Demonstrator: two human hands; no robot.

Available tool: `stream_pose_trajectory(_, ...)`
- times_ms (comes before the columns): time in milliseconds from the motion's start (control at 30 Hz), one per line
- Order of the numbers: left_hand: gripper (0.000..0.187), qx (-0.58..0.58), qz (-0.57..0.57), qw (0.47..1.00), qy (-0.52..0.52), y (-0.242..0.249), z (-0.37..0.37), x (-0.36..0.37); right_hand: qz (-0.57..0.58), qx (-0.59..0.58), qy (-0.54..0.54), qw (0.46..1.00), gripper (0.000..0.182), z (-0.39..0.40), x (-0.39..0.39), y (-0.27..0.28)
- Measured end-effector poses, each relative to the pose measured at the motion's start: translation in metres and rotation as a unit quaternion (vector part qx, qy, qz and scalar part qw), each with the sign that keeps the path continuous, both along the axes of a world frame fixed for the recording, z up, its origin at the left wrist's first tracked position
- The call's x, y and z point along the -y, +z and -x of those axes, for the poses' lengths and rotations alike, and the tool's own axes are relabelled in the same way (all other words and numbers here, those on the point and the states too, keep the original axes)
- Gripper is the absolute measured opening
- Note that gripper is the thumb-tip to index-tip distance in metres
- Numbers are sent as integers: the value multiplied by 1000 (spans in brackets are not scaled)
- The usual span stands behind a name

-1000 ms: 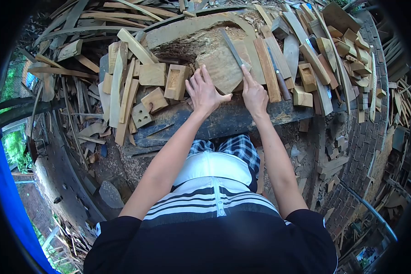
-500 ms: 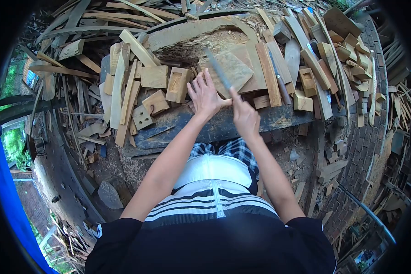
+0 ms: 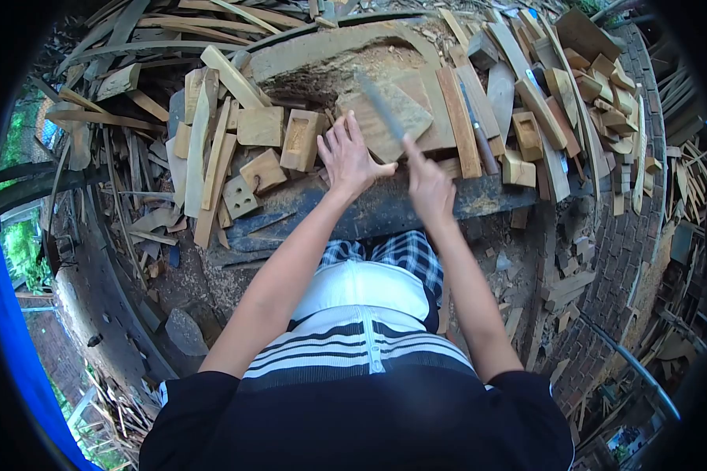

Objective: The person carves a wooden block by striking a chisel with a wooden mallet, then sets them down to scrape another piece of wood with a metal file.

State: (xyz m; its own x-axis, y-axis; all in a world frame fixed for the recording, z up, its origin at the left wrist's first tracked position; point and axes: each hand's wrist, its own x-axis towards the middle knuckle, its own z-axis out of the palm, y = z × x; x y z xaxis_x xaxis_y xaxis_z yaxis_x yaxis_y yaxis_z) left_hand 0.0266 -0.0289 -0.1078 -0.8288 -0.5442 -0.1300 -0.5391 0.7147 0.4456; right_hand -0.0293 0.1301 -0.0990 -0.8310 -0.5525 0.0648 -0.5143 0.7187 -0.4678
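Note:
My left hand (image 3: 349,163) lies with fingers spread at the near left edge of a square, flat wooden board (image 3: 413,116), its thumb pointing right along the near side. In my right hand (image 3: 432,188) is a long, flat grey file (image 3: 380,104), slightly blurred, with the fingers closed round its near end. The file slants away to the upper left across the top of the board. Beneath the board is a larger pale wooden piece (image 3: 440,125), resting in front of a thick hollowed slab (image 3: 314,59).
Left of my hands stand a block with a rectangular recess (image 3: 300,145) and a block with several holes (image 3: 239,198). A tool with a dark handle (image 3: 487,153) lies among sticks on the right. Wood scraps (image 3: 605,98) are heaped farther right. The dark bench edge (image 3: 369,221) runs before me.
The file and my right hand have shifted slightly right and toward me over the board. My left hand stays spread at the board's edge; the whole view has shifted a little.

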Motion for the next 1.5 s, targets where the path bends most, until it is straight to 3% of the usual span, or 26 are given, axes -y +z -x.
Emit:
stream_pose_trajectory(100,133,-3,7,1000,-2,1,2,1,-6,-20,-57,998,45,36,9,-18)
stream_pose_trajectory(200,133,1,17,1000,-4,3,5,3,8,5,-75,997,46,19,9,-17)
stream_pose_trajectory(333,133,-2,12,1000,-5,1,4,3,-37,26,19,999,48,-29,0,6)
stream_pose_trajectory(533,133,-2,12,1000,-6,0,1,1,-10,-30,-72,997,48,23,13,-14)
stream_pose_trajectory(633,134,-7,21,1000,-9,1,3,4,17,-1,-40,999,47,-12,8,-13)
stream_pose_trajectory(700,134,-5,18,1000,-10,0,3,3,-40,55,1,998,46,-36,1,7)
stream_pose_trajectory(767,135,-14,15,1000,-14,-2,1,3,15,-16,-3,1000,47,-16,-2,-5)
stream_pose_trajectory(833,130,-20,33,999,-15,0,0,-1,-6,-9,-61,998,47,17,1,-13)
stream_pose_trajectory(967,129,-23,42,999,-6,3,0,-2,33,-40,-71,996,46,15,5,-19)
stream_pose_trajectory(1167,127,-31,47,998,0,-6,-3,-4,-20,-16,50,998,54,-29,-8,7)
stream_pose_trajectory(1267,127,-40,55,997,26,-4,5,-4,-54,19,32,998,49,-28,-3,14)
stream_pose_trajectory(1333,134,-50,32,998,12,-10,1,-2,82,93,10,992,44,-28,-2,8)
stream_pose_trajectory(1367,134,-52,35,998,11,-14,1,0,85,91,10,992,44,-22,-2,7)
stream_pose_trajectory(1433,142,-149,13,988,41,-23,-5,-2,163,111,-49,979,42,-11,-2,14)
stream_pose_trajectory(1500,148,-130,-24,990,53,-25,-6,-6,100,165,-76,978,42,-5,-2,24)
